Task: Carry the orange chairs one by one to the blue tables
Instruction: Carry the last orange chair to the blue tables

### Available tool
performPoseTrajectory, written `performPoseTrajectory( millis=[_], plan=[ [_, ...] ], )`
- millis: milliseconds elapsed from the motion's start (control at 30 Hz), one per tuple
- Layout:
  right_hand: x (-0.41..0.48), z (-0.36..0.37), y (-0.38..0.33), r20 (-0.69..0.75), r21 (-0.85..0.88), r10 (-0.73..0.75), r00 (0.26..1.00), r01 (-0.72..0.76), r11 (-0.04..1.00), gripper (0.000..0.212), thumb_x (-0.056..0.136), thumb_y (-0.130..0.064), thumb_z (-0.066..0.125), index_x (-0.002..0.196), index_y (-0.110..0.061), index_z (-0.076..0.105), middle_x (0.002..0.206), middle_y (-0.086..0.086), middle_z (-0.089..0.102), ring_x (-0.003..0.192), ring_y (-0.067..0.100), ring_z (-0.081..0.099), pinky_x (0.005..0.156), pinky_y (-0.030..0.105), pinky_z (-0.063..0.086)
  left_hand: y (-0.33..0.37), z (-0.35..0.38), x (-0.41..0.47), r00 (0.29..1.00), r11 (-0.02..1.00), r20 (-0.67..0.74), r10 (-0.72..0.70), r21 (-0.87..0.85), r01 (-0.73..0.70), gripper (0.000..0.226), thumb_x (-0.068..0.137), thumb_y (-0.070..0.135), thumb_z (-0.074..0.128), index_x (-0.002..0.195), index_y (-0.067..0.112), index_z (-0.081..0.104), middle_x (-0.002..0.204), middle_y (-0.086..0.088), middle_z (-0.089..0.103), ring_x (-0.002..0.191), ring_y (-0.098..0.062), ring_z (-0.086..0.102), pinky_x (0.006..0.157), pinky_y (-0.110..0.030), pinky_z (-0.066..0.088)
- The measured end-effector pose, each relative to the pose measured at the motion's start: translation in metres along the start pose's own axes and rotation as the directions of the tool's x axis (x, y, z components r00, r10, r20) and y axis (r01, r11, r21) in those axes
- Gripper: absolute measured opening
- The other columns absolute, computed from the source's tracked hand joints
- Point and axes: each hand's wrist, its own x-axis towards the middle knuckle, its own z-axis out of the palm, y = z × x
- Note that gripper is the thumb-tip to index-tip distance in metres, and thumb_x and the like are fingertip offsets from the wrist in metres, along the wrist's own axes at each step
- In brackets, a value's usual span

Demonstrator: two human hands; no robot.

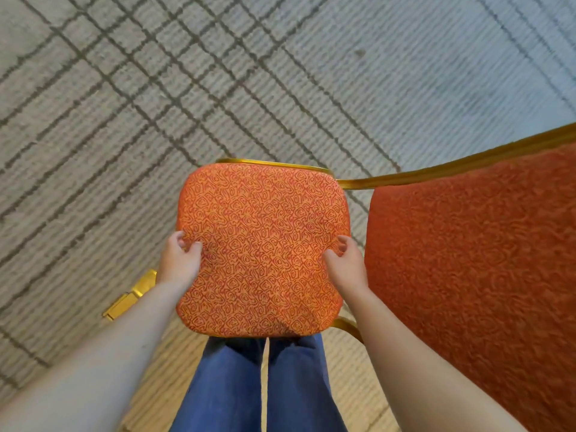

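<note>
The left hand [179, 260] and right hand [347, 263] curl fingers and thumbs round opposite side edges of the orange swirl-patterned fabric chair [261, 244] with gold metal frame, its seat between them.

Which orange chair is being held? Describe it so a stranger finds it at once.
On the grey lined carpet, look ahead of the blue trousers: the orange chair is there, its seat gripped at both edges by the left hand and right hand. Unlike the darker, red-toned chair to its right, its fabric is bright orange with a crisp red squiggle pattern.
</note>
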Motion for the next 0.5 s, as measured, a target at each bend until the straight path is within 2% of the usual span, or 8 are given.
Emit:
performPoseTrajectory(
  millis=[67, 167, 300, 500],
  plan=[
    [0.016, 0.003, 0.006, -0.023, -0.022, 0.003, 1.0, -0.004, 1.0, 0.058, 0.087, -0.025, 0.056, 0.142, -0.018, 0.042, 0.14, 0.007, 0.05, 0.123, 0.026, 0.052, 0.104, 0.039, 0.042, -0.007, 0.006, 0.013, 0.999, 1.0, -0.034, -0.015, -0.001, 0.015, 0.057, 0.088, 0.031, 0.06, 0.137, 0.008, 0.043, 0.134, -0.014, 0.053, 0.12, -0.032, 0.054, 0.105, -0.044, 0.04],
    [0.032, 0.008, 0.016, -0.03, -0.03, -0.005, 1.0, 0.004, 1.0, 0.063, 0.085, -0.028, 0.056, 0.145, -0.018, 0.039, 0.142, 0.009, 0.047, 0.128, 0.028, 0.048, 0.109, 0.042, 0.039, -0.026, 0.013, 0.038, 0.993, 1.0, -0.116, 0.012, 0.011, -0.011, 0.069, 0.071, 0.049, 0.054, 0.13, 0.014, 0.049, 0.129, -0.013, 0.058, 0.117, -0.032, 0.056, 0.104, -0.047, 0.042],
    [0.05, 0.016, 0.032, -0.035, 0.019, 0.027, 0.999, -0.026, 0.999, 0.068, 0.088, -0.026, 0.056, 0.15, -0.018, 0.03, 0.149, 0.009, 0.038, 0.136, 0.028, 0.038, 0.115, 0.043, 0.029, -0.021, 0.023, 0.039, 0.985, 1.0, -0.171, 0.009, -0.012, -0.011, 0.044, 0.091, 0.033, 0.057, 0.125, 0.006, 0.054, 0.123, -0.018, 0.06, 0.112, -0.034, 0.057, 0.098, -0.041, 0.042],
    [0.068, 0.031, 0.052, -0.124, 0.102, 0.072, 0.99, -0.06, 0.993, 0.054, 0.093, -0.034, 0.051, 0.142, -0.019, 0.036, 0.142, 0.006, 0.048, 0.13, 0.029, 0.045, 0.109, 0.04, 0.034, -0.03, 0.033, 0.044, 0.973, 1.0, -0.231, -0.029, -0.01, 0.027, 0.059, 0.096, 0.055, 0.04, 0.133, 0.01, 0.048, 0.134, -0.019, 0.054, 0.121, -0.037, 0.051, 0.1, -0.041, 0.037]
  ],
)
